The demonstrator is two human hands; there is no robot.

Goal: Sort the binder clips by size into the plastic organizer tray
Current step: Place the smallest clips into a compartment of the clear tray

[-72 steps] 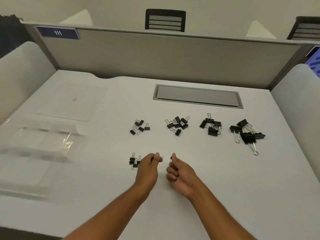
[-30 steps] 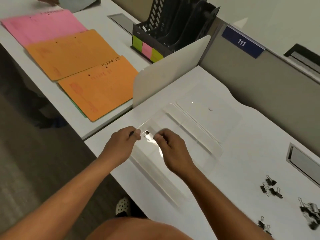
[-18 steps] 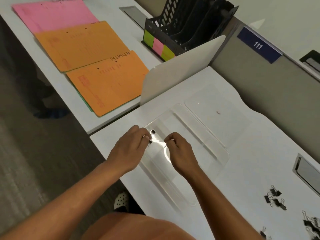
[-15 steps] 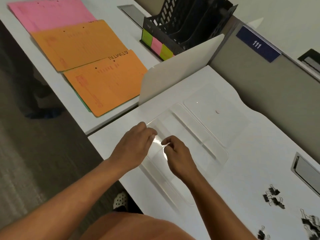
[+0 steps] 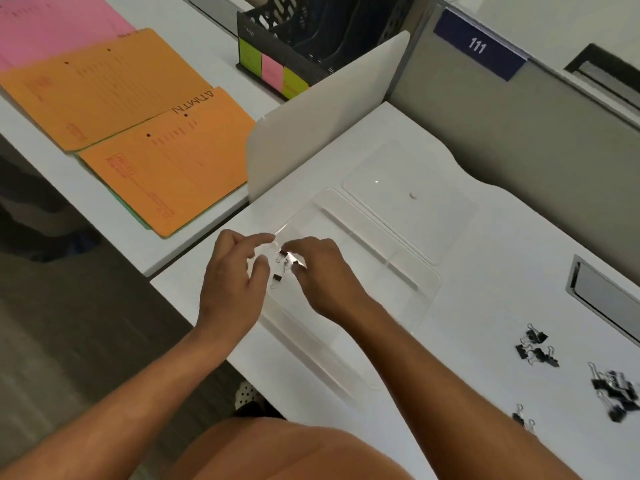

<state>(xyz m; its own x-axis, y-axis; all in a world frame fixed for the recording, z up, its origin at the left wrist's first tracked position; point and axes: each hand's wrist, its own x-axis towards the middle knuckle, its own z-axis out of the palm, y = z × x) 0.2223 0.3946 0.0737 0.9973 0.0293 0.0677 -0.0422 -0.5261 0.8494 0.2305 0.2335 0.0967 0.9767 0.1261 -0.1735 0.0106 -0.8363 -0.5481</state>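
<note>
At frame centre, several tiny binder clips lie in the near-left compartment of the clear organizer tray, left hand released, right hand fingers curled, grasp indeterminable; judged light, rigid, springy, best pinched by the black body.

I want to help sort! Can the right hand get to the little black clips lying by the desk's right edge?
Probably yes. The right hand is over the clear tray, and the clip piles lie on bare desk to its right with nothing between them.
</note>
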